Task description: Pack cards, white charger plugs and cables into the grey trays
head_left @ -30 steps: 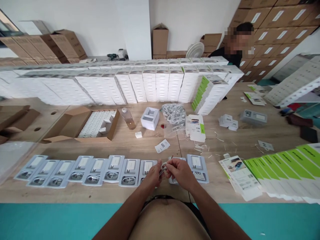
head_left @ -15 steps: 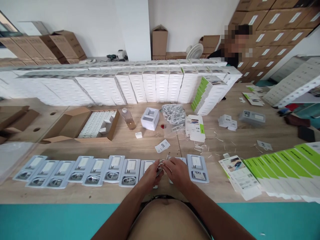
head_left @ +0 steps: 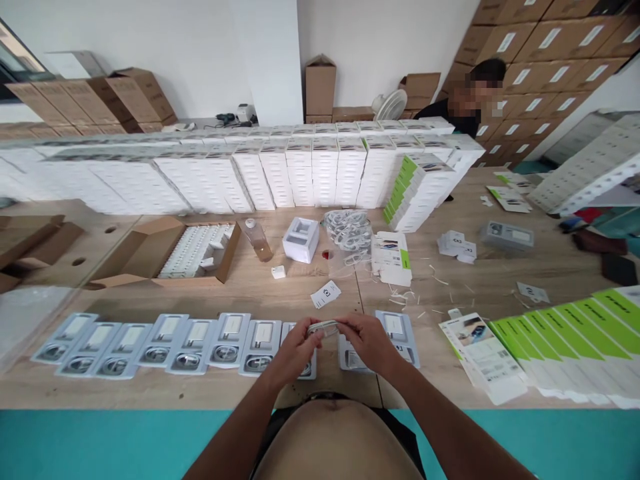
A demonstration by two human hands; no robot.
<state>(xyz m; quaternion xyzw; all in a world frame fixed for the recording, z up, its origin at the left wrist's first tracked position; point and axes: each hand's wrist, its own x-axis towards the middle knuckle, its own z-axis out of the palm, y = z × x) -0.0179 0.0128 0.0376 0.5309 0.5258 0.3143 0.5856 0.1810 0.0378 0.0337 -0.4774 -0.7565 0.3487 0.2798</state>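
Observation:
A coiled white cable (head_left: 325,327) is held between my two hands above the front of the table. My left hand (head_left: 299,348) pinches its left end, and my right hand (head_left: 367,341) grips its right end. Beneath and beside the hands lie grey-blue trays. One tray (head_left: 354,359) sits partly under my right hand, and a tray (head_left: 401,333) just right of it holds a white charger block and a printed card. To the left runs a row of several trays (head_left: 259,347) with white blocks and coiled cables in them.
Beyond the hands are printed cards (head_left: 326,294), a heap of cables (head_left: 347,230), a stack of empty trays (head_left: 301,240), a bottle (head_left: 258,241) and a carton of white blocks (head_left: 195,250). Green-and-white boxes (head_left: 565,340) lie right. Stacked white boxes (head_left: 300,170) form a wall behind; a person (head_left: 463,110) is beyond.
My hands have moved slightly apart, and the cable coil now lies stretched flat between them. The view has shifted a little. The person at the back has turned the head.

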